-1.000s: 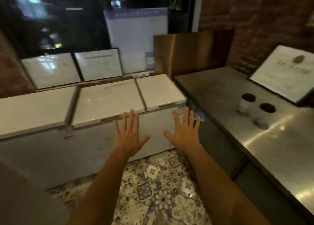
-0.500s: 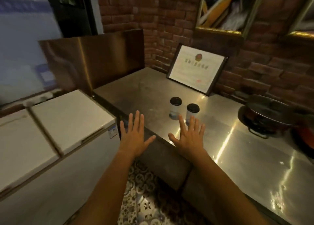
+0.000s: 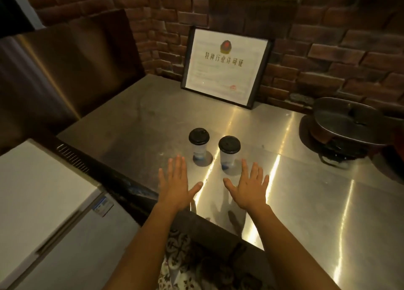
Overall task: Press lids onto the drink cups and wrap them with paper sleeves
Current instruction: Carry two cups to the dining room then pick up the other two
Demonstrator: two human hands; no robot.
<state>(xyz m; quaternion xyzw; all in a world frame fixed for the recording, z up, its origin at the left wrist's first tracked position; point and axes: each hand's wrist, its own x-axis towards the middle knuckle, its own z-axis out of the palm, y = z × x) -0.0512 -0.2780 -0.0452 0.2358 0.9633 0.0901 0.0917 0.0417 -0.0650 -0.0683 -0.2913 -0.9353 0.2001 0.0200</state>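
Note:
Two pale translucent drink cups with black lids stand upright side by side on the steel counter (image 3: 306,202): the left cup (image 3: 199,145) and the right cup (image 3: 229,155). No paper sleeve shows on either cup. My left hand (image 3: 175,184) hovers flat, fingers spread, just in front of the left cup. My right hand (image 3: 249,187) is held the same way, just in front and to the right of the right cup. Both hands hold nothing and touch neither cup.
A framed certificate (image 3: 225,66) leans on the brick wall behind the cups. A dark pan on a burner (image 3: 347,125) sits at the right. A tall metal panel (image 3: 61,71) rises at the left, with white chest freezers (image 3: 43,197) below it. Patterned floor tiles (image 3: 188,265) lie beneath my arms.
The view has swung right from the freezers to the counter and come closer. The cups now stand just ahead of my spread hands.

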